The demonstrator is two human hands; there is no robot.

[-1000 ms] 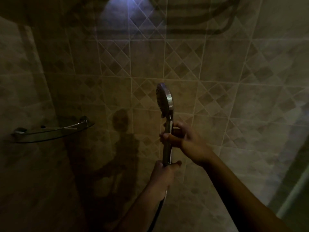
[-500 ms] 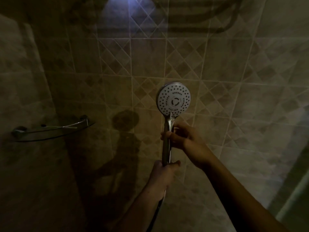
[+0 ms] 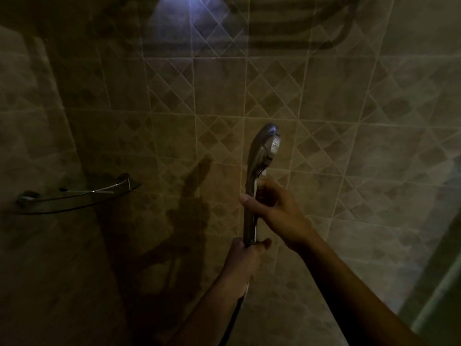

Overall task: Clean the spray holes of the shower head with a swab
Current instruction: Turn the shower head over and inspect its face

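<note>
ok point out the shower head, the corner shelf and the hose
shower head [image 3: 258, 151], head view, its chrome back
corner shelf [image 3: 74, 201], head view, glass surface
hose [image 3: 233, 315], head view, just below left hand [image 3: 245, 260]

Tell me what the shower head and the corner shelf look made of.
The shower head: glossy chrome finish, with bright reflections on its back; metal or plated plastic, cannot tell. The corner shelf: clear glass, since the tiles show through it, with a shiny metal rail.

1. A curved glass corner shelf [image 3: 74, 198] with metal brackets is fixed to the left wall.
2. Beige tiled wall [image 3: 349, 121], some tiles diamond-patterned.
3. A bluish glare [image 3: 184, 23] sits at the top.
4. A pale vertical strip [image 3: 439, 295] runs down the lower right.
</note>
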